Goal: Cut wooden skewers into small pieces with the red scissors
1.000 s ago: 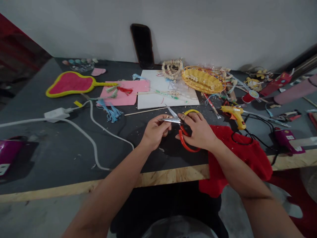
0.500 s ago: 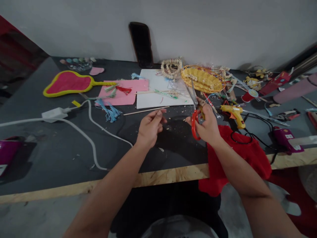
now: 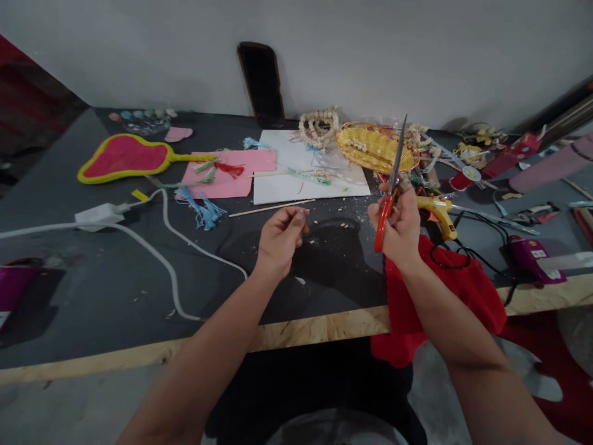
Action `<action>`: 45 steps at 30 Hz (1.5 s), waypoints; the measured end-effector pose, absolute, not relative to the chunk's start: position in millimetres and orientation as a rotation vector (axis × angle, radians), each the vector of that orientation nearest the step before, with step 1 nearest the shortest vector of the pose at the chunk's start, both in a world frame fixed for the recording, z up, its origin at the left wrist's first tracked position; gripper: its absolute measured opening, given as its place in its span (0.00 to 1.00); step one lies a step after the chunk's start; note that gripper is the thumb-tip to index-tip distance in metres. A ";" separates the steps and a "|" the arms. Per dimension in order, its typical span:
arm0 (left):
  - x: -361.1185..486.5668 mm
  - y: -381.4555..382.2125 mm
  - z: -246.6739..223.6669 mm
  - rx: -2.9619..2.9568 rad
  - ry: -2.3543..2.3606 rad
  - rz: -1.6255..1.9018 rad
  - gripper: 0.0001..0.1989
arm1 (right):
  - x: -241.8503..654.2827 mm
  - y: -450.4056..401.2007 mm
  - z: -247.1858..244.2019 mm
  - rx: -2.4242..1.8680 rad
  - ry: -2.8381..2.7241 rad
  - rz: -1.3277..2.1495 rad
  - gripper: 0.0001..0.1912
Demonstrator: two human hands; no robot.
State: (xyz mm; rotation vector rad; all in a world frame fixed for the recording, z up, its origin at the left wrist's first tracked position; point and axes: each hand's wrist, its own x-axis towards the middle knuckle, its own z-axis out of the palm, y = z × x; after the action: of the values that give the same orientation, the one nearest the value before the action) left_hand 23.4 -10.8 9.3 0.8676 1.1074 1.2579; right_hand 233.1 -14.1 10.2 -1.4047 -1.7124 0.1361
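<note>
Red-handled scissors [image 3: 384, 216] are in my right hand [image 3: 402, 227], their blades pointing up and away over the yellow woven basket [image 3: 377, 148]. My left hand [image 3: 281, 241] is closed in a pinch above the dark tabletop; whatever its fingertips hold is too small to name. Just beyond it lies a thin wooden stick [image 3: 271, 208]. Several tiny pale pieces [image 3: 344, 225] are scattered on the surface between my hands. Farther back, a white board [image 3: 306, 193] lies beside pink paper [image 3: 238, 185] with red, green and blue tassels.
A yellow glue gun [image 3: 440, 213] and red cloth [image 3: 449, 284] lie to the right, near black cable. On the left are a pink fan-shaped piece [image 3: 132, 157], a white plug [image 3: 100, 216] and its cables. A phone [image 3: 262, 83] leans on the wall.
The scissors have turned in my right hand, their blades swinging rightward, and that hand has shifted slightly right. More tiny pale pieces show on the tabletop. My left hand stays nearly in place.
</note>
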 end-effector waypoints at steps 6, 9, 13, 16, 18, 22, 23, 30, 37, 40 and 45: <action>23.8 -11.4 3.5 0.953 1.157 1.276 0.11 | 232.8 -13.4 8.9 -1.411 -1.792 0.107 0.36; 19.6 -9.6 3.9 1.077 1.232 1.274 0.09 | 233.0 -12.2 6.9 -1.412 -1.778 0.131 0.37; 5.6 -2.3 7.5 1.643 1.495 0.973 0.03 | 232.8 -10.8 3.9 -1.381 -1.726 0.264 0.37; -2.6 2.5 5.8 1.978 1.606 0.595 0.03 | 231.3 -11.6 4.2 -1.350 -1.729 0.307 0.37; -4.2 2.9 2.7 2.094 1.575 0.428 0.04 | 229.8 -12.9 6.4 -1.347 -1.737 0.319 0.37; -0.9 -0.5 -0.7 2.188 1.508 0.320 0.05 | 227.4 -15.5 13.1 -1.363 -1.789 0.293 0.35; 0.3 -1.4 -0.4 2.186 1.496 0.317 0.04 | 227.0 -15.9 14.5 -1.354 -1.801 0.281 0.34; 8.5 -5.4 9.6 1.690 1.370 0.913 0.03 | 224.0 -17.3 17.9 -1.309 -1.828 0.379 0.33; 17.6 -12.4 18.3 0.915 1.019 1.202 0.13 | 218.9 -21.8 13.7 -1.201 -2.103 0.387 0.32; 18.9 -12.9 17.5 0.874 0.996 1.223 0.13 | 215.4 -24.2 12.1 -1.214 -2.209 0.393 0.33; 17.3 -12.4 9.5 0.920 0.994 1.219 0.10 | 212.2 -26.6 13.0 -1.215 -2.226 0.399 0.33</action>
State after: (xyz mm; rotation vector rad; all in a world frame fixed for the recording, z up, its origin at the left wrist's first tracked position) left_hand 17.3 -12.4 9.5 0.9198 0.9937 1.2195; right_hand 212.2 -26.6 13.0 -1.2147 -2.2260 0.3987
